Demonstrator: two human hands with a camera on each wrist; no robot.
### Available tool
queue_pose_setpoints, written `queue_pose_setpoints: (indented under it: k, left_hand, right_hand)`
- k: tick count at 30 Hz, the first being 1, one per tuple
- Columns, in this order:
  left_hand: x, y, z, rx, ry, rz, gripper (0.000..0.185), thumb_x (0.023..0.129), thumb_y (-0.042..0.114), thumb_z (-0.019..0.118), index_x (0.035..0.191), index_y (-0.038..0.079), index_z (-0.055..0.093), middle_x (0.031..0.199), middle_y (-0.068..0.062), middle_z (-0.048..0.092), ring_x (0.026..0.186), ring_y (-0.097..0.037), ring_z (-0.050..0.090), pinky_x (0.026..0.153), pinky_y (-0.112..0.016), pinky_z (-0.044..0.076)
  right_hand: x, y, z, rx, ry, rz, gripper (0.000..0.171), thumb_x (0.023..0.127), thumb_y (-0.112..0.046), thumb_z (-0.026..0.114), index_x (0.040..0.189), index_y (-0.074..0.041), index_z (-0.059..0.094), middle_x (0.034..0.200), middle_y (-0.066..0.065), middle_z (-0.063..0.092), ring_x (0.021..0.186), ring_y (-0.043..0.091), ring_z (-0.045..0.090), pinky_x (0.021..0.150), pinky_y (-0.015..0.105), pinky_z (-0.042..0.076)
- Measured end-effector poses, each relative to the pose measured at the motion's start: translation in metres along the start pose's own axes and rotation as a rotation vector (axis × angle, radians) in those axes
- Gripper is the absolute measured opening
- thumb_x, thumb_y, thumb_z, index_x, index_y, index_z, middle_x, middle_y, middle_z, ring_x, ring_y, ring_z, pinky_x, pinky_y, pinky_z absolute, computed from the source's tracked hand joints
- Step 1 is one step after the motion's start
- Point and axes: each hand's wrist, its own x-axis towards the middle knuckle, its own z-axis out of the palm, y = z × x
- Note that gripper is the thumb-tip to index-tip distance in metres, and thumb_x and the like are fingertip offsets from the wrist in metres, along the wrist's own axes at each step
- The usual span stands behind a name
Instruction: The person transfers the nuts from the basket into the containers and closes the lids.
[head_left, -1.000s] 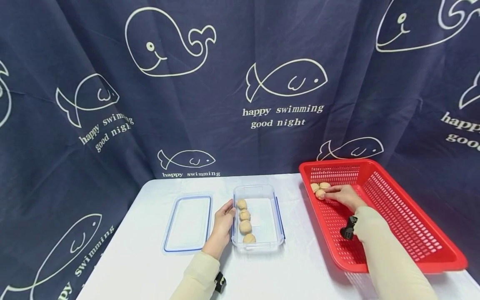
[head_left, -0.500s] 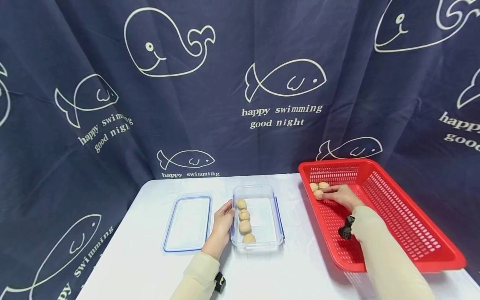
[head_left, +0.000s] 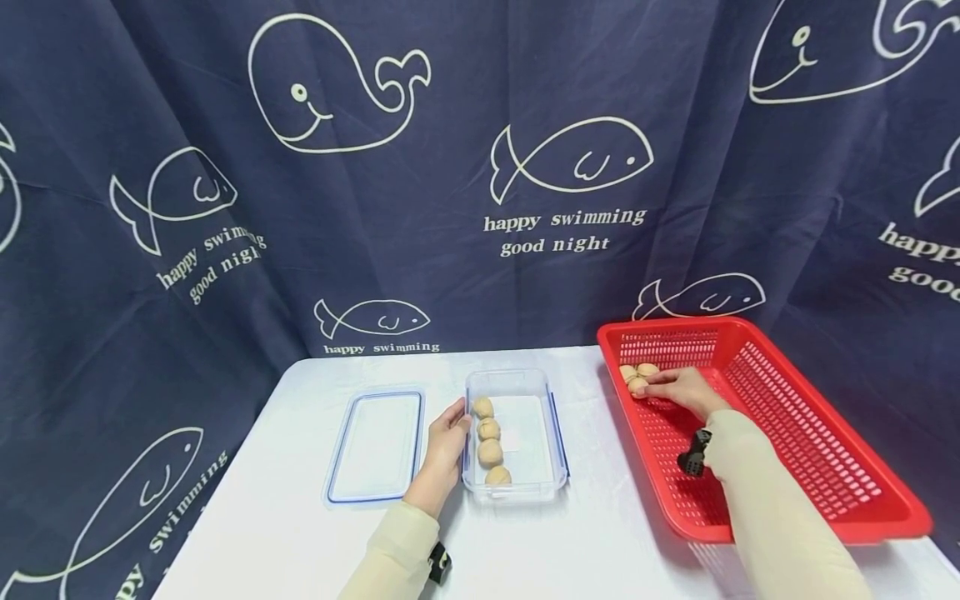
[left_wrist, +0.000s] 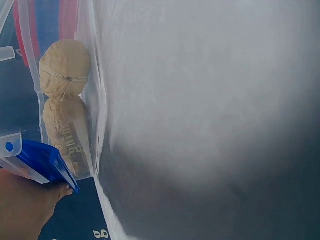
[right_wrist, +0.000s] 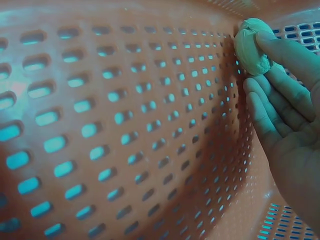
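Note:
A clear plastic container (head_left: 517, 377) on the white table holds several walnuts (head_left: 489, 429) in a row along its left wall. My left hand (head_left: 457, 417) rests flat against that wall from outside; the left wrist view shows two walnuts (left_wrist: 65, 67) behind the wall and a blue clip (left_wrist: 42, 160) above my left hand (left_wrist: 25, 205). My right hand (head_left: 651, 383) reaches into the far left corner of a red basket (head_left: 787, 433). Its fingers (right_wrist: 280, 100) curl over one walnut (right_wrist: 250, 45) of the small cluster (head_left: 637, 377) there.
The container's blue-rimmed lid (head_left: 377, 446) lies flat on the table (head_left: 300, 517) just left of my left hand. The red basket's perforated floor (right_wrist: 125, 125) is bare apart from the corner cluster. A dark blue curtain hangs behind the table.
Almost nothing has moved. My right hand has edged slightly further into the basket's corner, onto the walnut; my left hand stays on the container.

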Motion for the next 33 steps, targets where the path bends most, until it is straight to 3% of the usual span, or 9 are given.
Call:
queue_pose_setpoints:
  k: [6,13,17,21,26,33]
  left_hand:
    - [-0.001,0.001,0.0,-0.004,-0.004,-0.005,0.045,0.097,0.0,0.044,0.141,-0.007,0.04,0.146,-0.027,0.038,0.136,-0.039,0.034,0.115,-0.045,0.028]
    - [-0.001,0.004,0.0,-0.01,-0.013,0.006,0.045,0.098,0.0,0.044,0.141,-0.008,0.038,0.146,-0.028,0.037,0.137,-0.04,0.033,0.116,-0.045,0.027]
    - [-0.002,0.004,0.0,-0.016,-0.015,0.011,0.045,0.097,0.0,0.044,0.141,-0.009,0.038,0.145,-0.029,0.037,0.136,-0.041,0.033,0.116,-0.046,0.027]
    - [-0.002,0.002,0.0,-0.018,-0.013,0.016,0.045,0.097,-0.001,0.043,0.141,-0.01,0.038,0.145,-0.029,0.037,0.136,-0.041,0.034,0.115,-0.046,0.028]
    - [-0.001,-0.001,0.0,-0.013,-0.011,0.009,0.045,0.097,-0.001,0.043,0.141,-0.008,0.039,0.145,-0.029,0.038,0.136,-0.04,0.034,0.115,-0.046,0.029]
    - [-0.001,-0.002,0.0,-0.007,-0.015,0.009,0.045,0.097,0.0,0.043,0.141,-0.007,0.039,0.145,-0.028,0.038,0.136,-0.04,0.035,0.115,-0.046,0.03]
  right_hand:
    - [-0.004,-0.003,-0.008,-0.021,-0.03,-0.019,0.062,0.085,-0.037,0.072,0.127,0.007,0.058,0.118,0.022,0.065,0.106,0.029,0.054,0.079,0.025,0.048]
    - [-0.003,-0.01,-0.018,0.042,-0.008,-0.049,0.059,0.086,-0.035,0.071,0.127,0.005,0.058,0.116,0.017,0.067,0.105,0.021,0.054,0.084,0.026,0.047]
    - [-0.005,-0.016,-0.024,0.096,-0.013,-0.022,0.062,0.085,-0.038,0.072,0.131,0.001,0.057,0.122,0.018,0.064,0.113,0.027,0.05,0.095,0.04,0.045]
    - [-0.006,-0.023,-0.028,0.059,0.014,-0.054,0.061,0.087,-0.039,0.069,0.132,0.001,0.056,0.127,0.023,0.059,0.118,0.035,0.048,0.099,0.05,0.042]
    - [-0.005,-0.029,-0.032,0.007,0.053,-0.111,0.058,0.09,-0.037,0.066,0.13,0.005,0.056,0.129,0.028,0.056,0.121,0.038,0.048,0.102,0.052,0.041]
    - [-0.003,-0.037,-0.038,0.002,0.074,-0.125,0.063,0.088,-0.046,0.066,0.131,0.0,0.058,0.13,0.024,0.056,0.12,0.036,0.047,0.098,0.047,0.045]
